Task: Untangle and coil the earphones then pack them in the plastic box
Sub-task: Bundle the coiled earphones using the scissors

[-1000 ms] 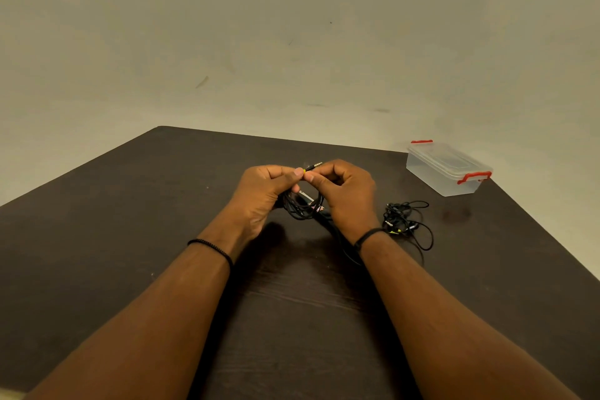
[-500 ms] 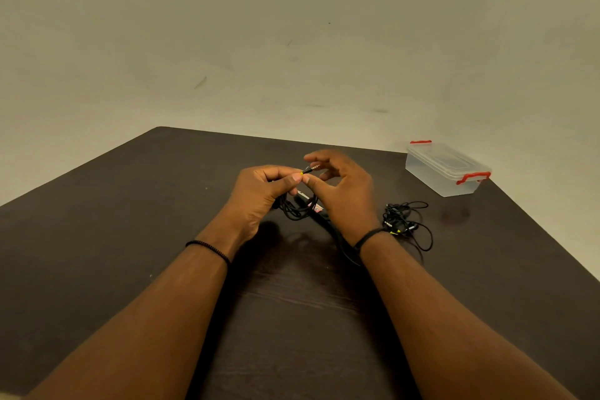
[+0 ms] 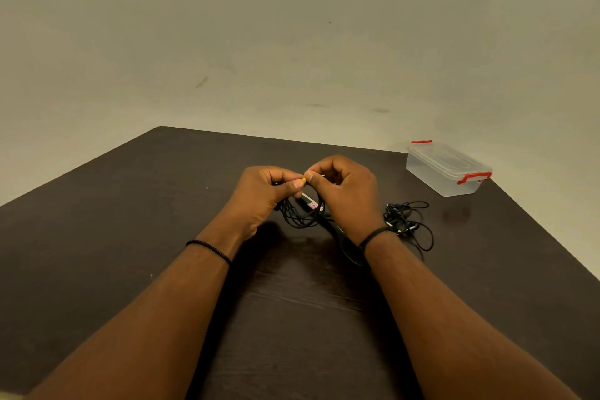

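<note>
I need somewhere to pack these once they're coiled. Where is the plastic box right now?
In the head view, the plastic box sits at the table's far right corner, lid on, beyond the loose earphone tangle beside the right hand.

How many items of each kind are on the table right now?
Tangled black earphone bundles: 2, one held in both hands, one lying loose at right
Clear plastic box with red latches: 1
Total: 3
</note>
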